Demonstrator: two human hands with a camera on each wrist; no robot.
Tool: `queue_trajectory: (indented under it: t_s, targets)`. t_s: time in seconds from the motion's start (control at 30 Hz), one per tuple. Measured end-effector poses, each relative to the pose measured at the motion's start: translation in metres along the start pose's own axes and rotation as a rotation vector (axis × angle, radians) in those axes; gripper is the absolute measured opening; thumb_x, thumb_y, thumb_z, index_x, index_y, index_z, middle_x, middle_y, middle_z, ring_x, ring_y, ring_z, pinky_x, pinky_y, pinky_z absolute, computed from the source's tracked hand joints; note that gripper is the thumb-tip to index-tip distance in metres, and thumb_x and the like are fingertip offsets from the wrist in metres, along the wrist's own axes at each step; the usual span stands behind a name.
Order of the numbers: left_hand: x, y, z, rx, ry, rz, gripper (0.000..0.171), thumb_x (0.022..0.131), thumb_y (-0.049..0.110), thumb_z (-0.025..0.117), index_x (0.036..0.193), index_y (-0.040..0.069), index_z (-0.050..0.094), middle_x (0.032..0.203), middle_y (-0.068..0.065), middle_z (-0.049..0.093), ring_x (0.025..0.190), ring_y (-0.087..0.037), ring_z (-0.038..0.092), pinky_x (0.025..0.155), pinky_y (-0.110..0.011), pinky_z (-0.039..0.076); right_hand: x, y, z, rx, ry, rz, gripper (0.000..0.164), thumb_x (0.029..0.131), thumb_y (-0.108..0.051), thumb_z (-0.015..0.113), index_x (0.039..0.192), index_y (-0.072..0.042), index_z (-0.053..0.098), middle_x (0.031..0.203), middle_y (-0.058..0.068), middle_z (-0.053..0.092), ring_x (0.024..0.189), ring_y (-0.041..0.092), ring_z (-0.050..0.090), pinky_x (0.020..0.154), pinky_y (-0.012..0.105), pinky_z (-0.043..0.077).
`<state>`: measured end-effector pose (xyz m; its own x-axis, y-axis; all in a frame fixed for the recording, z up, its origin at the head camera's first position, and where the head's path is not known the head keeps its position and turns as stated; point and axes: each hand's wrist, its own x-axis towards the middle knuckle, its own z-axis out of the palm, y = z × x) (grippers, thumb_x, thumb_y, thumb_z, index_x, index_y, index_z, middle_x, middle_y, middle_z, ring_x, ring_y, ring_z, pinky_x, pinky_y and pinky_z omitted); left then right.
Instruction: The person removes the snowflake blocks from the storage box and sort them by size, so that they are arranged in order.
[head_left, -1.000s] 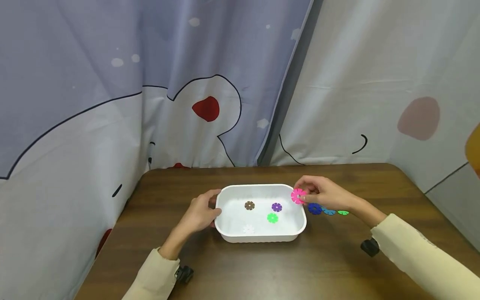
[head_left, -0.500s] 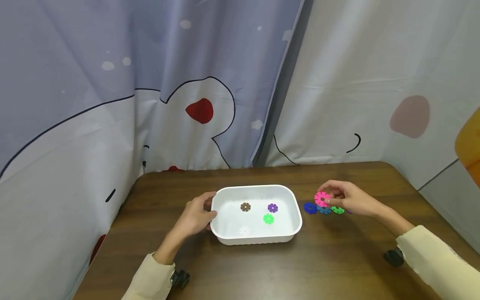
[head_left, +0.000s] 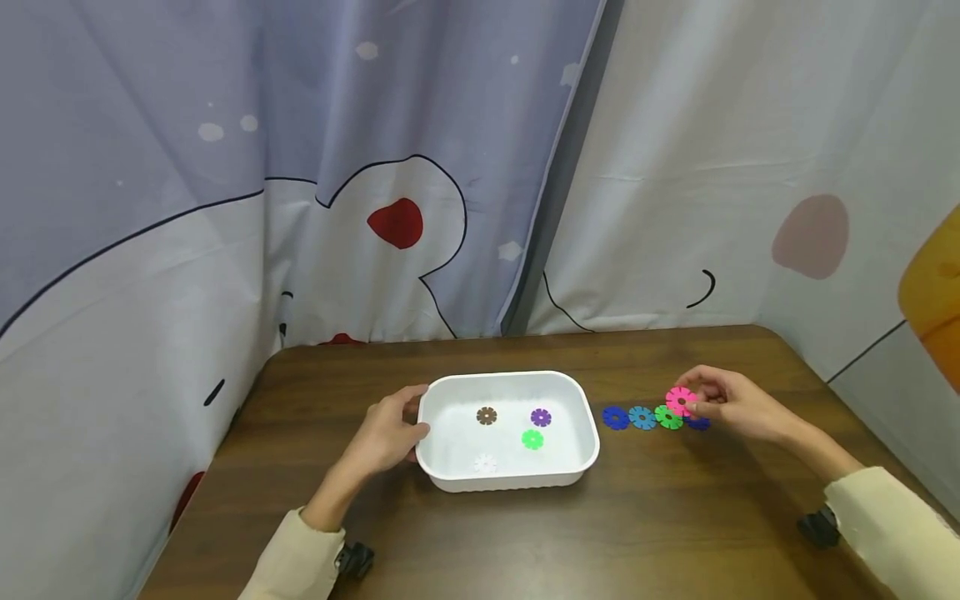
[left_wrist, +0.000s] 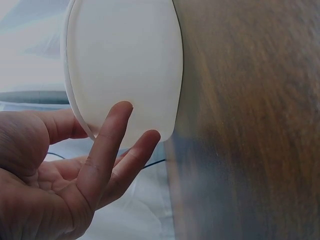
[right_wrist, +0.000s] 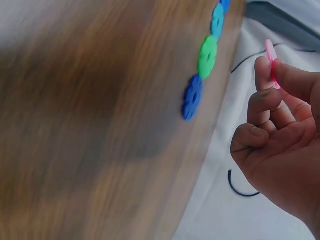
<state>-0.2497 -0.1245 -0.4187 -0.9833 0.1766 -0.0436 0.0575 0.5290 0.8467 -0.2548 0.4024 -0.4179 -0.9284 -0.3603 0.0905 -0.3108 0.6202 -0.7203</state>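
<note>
My right hand pinches a pink notched plastic disc between thumb and finger, raised above the table. In the right wrist view the pink disc appears edge-on. Beneath it runs a row on the wood: a dark blue disc, a light blue disc, a green disc and another dark blue disc, partly hidden by the hand. To the left, my left hand holds the end of a white plastic basin. Its fingertips touch the basin's outer wall.
Inside the basin lie a brown disc, a purple disc, a bright green disc and a white disc. A wooden table carries everything. Printed curtains hang behind the table and along its sides.
My right hand has carried the pink disc rightward, from the basin's right edge along the row to its right end. The left hand stays at the basin. The camera view has shifted slightly.
</note>
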Motion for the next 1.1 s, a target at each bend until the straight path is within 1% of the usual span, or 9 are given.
queue_trajectory:
  t_s: [0.1, 0.27, 0.33, 0.5, 0.63, 0.8, 0.97, 1.1]
  targets:
    - [0.001, 0.0, 0.0, 0.009, -0.001, -0.006, 0.062, 0.092, -0.006, 0.067, 0.152, -0.003, 0.051, 0.127, -0.032, 0.069, 0.079, -0.03, 0.076, 0.052, -0.035, 0.064, -0.006, 0.008, -0.006, -0.036, 0.022, 0.015, 0.024, 0.1, -0.002, 0.068, 0.124, -0.004, 0.066, 0.075, -0.004, 0.055, 0.063, 0.004, 0.046, 0.051, 0.025, 0.04]
    - [0.002, 0.001, -0.001, 0.011, -0.009, -0.015, 0.062, 0.093, -0.005, 0.067, 0.153, -0.002, 0.05, 0.129, -0.032, 0.068, 0.08, -0.031, 0.076, 0.054, -0.035, 0.065, -0.017, 0.025, -0.016, -0.079, 0.058, 0.0, 0.028, 0.097, 0.004, 0.066, 0.125, -0.001, 0.067, 0.073, -0.001, 0.059, 0.064, 0.004, 0.049, 0.052, 0.025, 0.041]
    - [0.002, 0.0, -0.001, 0.013, -0.011, -0.011, 0.062, 0.093, -0.005, 0.067, 0.153, -0.003, 0.05, 0.129, -0.033, 0.067, 0.079, -0.031, 0.076, 0.054, -0.035, 0.065, -0.022, 0.032, -0.019, -0.093, 0.065, -0.003, 0.029, 0.097, 0.006, 0.066, 0.125, 0.002, 0.067, 0.072, -0.001, 0.058, 0.063, 0.004, 0.048, 0.051, 0.025, 0.04]
    - [0.001, 0.0, -0.001, 0.017, -0.002, -0.007, 0.062, 0.093, -0.005, 0.067, 0.152, -0.004, 0.051, 0.129, -0.034, 0.067, 0.077, -0.03, 0.076, 0.053, -0.034, 0.065, -0.03, 0.044, -0.025, -0.127, 0.078, 0.029, 0.029, 0.097, 0.005, 0.065, 0.126, 0.003, 0.066, 0.071, -0.003, 0.054, 0.061, 0.003, 0.045, 0.05, 0.024, 0.037]
    - [0.001, -0.001, 0.0, 0.017, 0.002, -0.006, 0.061, 0.093, -0.006, 0.067, 0.152, -0.003, 0.051, 0.129, -0.034, 0.067, 0.077, -0.03, 0.076, 0.052, -0.034, 0.064, -0.032, 0.052, -0.027, -0.139, 0.067, 0.065, 0.029, 0.097, 0.003, 0.066, 0.126, 0.004, 0.065, 0.072, -0.004, 0.054, 0.061, 0.003, 0.045, 0.05, 0.023, 0.039]
    - [0.002, -0.001, 0.002, 0.005, 0.006, -0.007, 0.062, 0.092, -0.006, 0.067, 0.152, -0.003, 0.051, 0.128, -0.033, 0.068, 0.077, -0.03, 0.076, 0.053, -0.034, 0.065, -0.033, 0.054, -0.026, -0.169, 0.036, 0.132, 0.03, 0.099, 0.0, 0.066, 0.128, 0.005, 0.065, 0.075, -0.003, 0.054, 0.063, 0.003, 0.046, 0.053, 0.022, 0.039]
    - [0.002, -0.003, 0.002, 0.011, 0.008, -0.009, 0.062, 0.092, -0.005, 0.067, 0.152, -0.002, 0.052, 0.128, -0.032, 0.069, 0.076, -0.029, 0.076, 0.052, -0.034, 0.064, -0.032, 0.054, -0.022, -0.199, 0.014, 0.189, 0.032, 0.098, 0.0, 0.067, 0.13, 0.005, 0.065, 0.078, 0.0, 0.058, 0.067, 0.004, 0.046, 0.059, 0.022, 0.039]
    - [0.002, -0.002, 0.002, 0.02, 0.006, -0.005, 0.062, 0.093, -0.005, 0.068, 0.152, -0.002, 0.051, 0.127, -0.031, 0.069, 0.074, -0.028, 0.076, 0.052, -0.034, 0.064, -0.031, 0.055, -0.02, -0.203, 0.003, 0.214, 0.032, 0.098, -0.002, 0.068, 0.129, 0.005, 0.065, 0.08, 0.002, 0.062, 0.069, 0.005, 0.048, 0.061, 0.023, 0.039]
